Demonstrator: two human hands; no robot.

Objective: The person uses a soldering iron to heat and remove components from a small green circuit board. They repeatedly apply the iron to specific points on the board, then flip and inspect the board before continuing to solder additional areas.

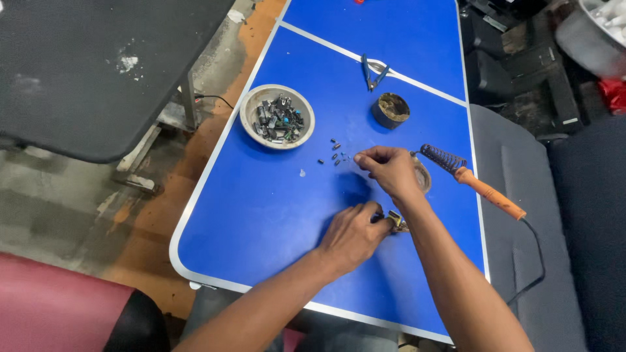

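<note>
My left hand [353, 233] presses down on a small yellowish electronic part [396, 221] lying on the blue table [261, 215], fingers closed on it. Farther out, my right hand [388, 168] pinches something tiny between thumb and fingers, right beside several small dark components [334, 154] scattered on the table. What the right fingers hold is too small to make out. An orange-handled soldering iron [486, 190] rests in its coiled stand [441, 157] just right of my right hand.
A bowl [252, 104] holding several electronic parts sits at the table's left edge. Pliers [372, 71] and a round dark tin [390, 109] lie farther back. A black tabletop [91, 72] stands at left, and a grey surface [515, 195] at right.
</note>
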